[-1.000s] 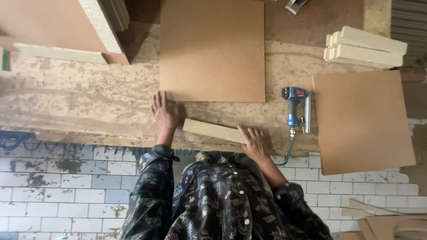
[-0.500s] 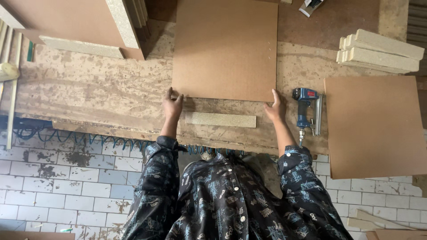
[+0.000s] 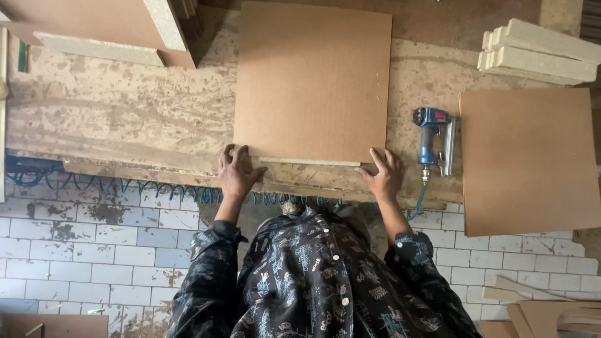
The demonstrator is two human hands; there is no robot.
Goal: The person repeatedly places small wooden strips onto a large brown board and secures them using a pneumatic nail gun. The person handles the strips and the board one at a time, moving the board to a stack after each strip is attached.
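Altogether two bare hands work at the lower middle of the frame. The left hand (image 3: 236, 172) has its grip clenched on the lower left corner of one large brown board (image 3: 312, 81), fingers on top; the right hand (image 3: 383, 174) holds the lower right corner in the same way. That board lies flat in the upper middle, and one pale narrow strip (image 3: 307, 161) peeks out under its near edge, between the hands. One blue nail gun (image 3: 432, 141) lies just right of the board, its blue coiled hose (image 3: 156, 189) hanging along the front edge. A second brown panel (image 3: 529, 159) lies at the right, and a stack of perhaps three pale strips (image 3: 538, 51) sits at the upper right, though the count is hard to make out. More boards and a pale offcut (image 3: 94, 47) lean at the upper left.

The counter (image 3: 125, 119) is worn, scarred wood with pale patches; below it runs a floor (image 3: 81, 250) of grubby white tiles.

Against half a second ago, the board has come down over the strip, which lay fully in view before, and both hands now sit lower.
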